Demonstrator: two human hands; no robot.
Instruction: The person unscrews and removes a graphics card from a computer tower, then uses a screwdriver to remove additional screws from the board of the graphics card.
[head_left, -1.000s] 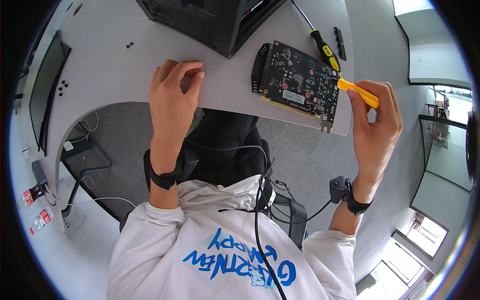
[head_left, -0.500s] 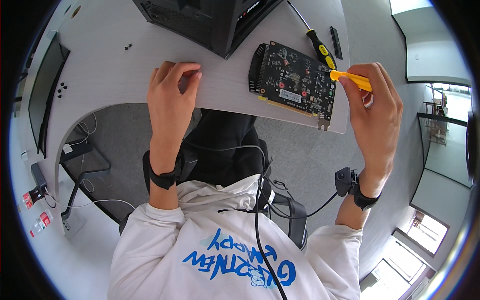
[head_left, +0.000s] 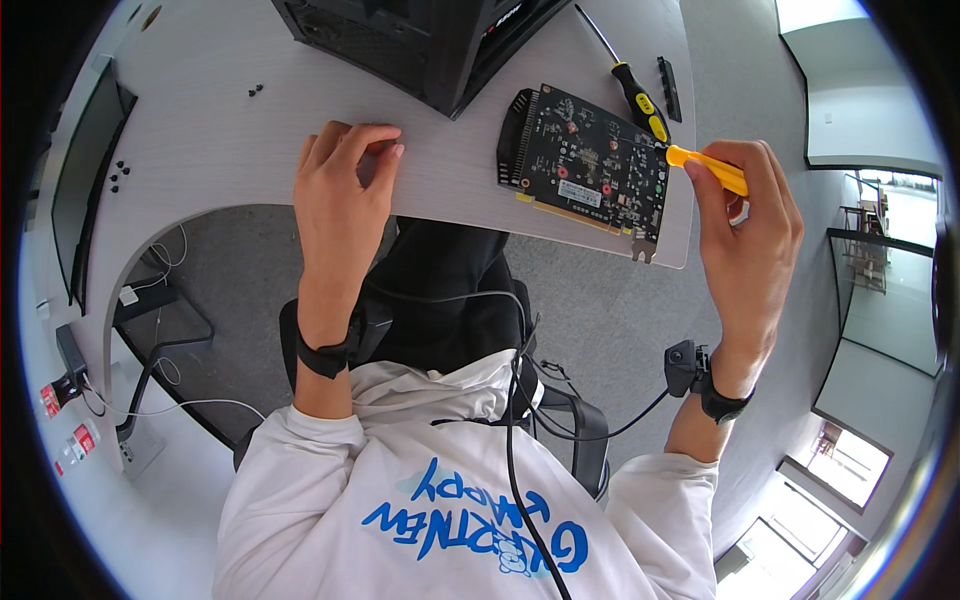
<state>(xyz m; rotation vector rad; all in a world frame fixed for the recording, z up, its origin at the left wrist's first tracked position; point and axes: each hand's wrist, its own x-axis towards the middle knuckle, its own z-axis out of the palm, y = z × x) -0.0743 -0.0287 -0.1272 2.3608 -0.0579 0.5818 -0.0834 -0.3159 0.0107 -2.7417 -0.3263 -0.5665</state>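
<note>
A black graphics card (head_left: 590, 165) lies on the desk at the right, its circuit side up and its gold edge contacts toward me. My right hand (head_left: 755, 200) grips the yellow handle of a screwdriver (head_left: 715, 172) at the card's right end. The thin shaft points left over the board; I cannot tell whether its tip touches it. Beyond the card lies a second screwdriver (head_left: 638, 100) with a black and yellow handle. My left hand (head_left: 345, 180) rests at the desk's front edge, fingers loosely curled, thumb and forefinger apart, holding nothing.
A black computer case (head_left: 420, 50) stands at the far middle of the desk (head_left: 250, 150). A narrow black strip (head_left: 669, 90) lies at the far right. Small dark screws (head_left: 120, 175) sit in groups on the left, near a monitor (head_left: 88, 185). A black cable (head_left: 515, 430) runs over my lap.
My right hand and the yellow screwdriver have shifted slightly right and toward me. The left hand and the card stay in place.
</note>
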